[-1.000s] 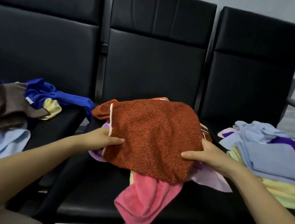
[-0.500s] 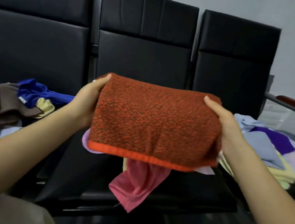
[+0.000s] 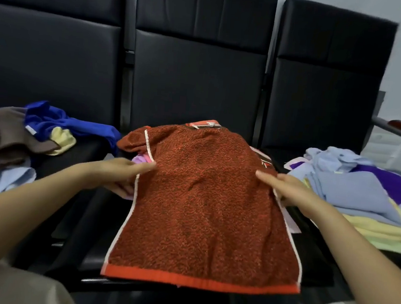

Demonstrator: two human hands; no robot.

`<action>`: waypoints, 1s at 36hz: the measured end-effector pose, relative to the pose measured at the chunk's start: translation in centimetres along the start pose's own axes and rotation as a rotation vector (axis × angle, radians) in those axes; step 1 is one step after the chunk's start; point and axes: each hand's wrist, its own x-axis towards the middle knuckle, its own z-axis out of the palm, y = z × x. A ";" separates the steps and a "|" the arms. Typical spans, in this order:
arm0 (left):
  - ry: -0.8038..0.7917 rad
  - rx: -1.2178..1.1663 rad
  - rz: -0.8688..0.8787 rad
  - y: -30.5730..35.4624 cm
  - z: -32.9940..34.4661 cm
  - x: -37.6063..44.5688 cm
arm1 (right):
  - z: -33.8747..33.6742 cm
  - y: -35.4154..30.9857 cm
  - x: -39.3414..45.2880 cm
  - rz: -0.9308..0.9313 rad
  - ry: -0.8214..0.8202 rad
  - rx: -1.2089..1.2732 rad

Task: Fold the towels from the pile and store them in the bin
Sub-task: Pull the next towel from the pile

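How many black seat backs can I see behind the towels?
3: the left seat back behind the blue towel, the middle seat back behind the rust-red towel, the right seat back behind the folded stack.

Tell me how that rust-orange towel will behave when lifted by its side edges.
The rust-orange towel probably sags, since it drapes limply over the seat edge. Its looped pile likely grips well where the left hand and right hand pinch it.

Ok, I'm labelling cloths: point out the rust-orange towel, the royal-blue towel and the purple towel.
rust-orange towel (image 3: 204,210), head view, middle of its nap.
royal-blue towel (image 3: 59,121), head view, crumpled middle.
purple towel (image 3: 386,181), head view, flat top.
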 end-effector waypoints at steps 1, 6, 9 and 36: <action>0.073 -0.057 -0.001 0.2 -0.3 0.6 | 0.1 -0.1 0.6 -0.016 0.070 0.060; 0.284 -0.252 0.071 1.2 0.2 3.2 | 1.6 -0.2 4.3 -0.126 0.412 0.247; 0.287 -0.358 0.120 2.5 0.8 4.0 | 2.6 -0.8 6.2 -0.159 0.433 0.280; 0.239 -1.133 0.122 1.5 -1.7 4.2 | 7.6 -4.0 1.9 -0.662 -0.022 -0.389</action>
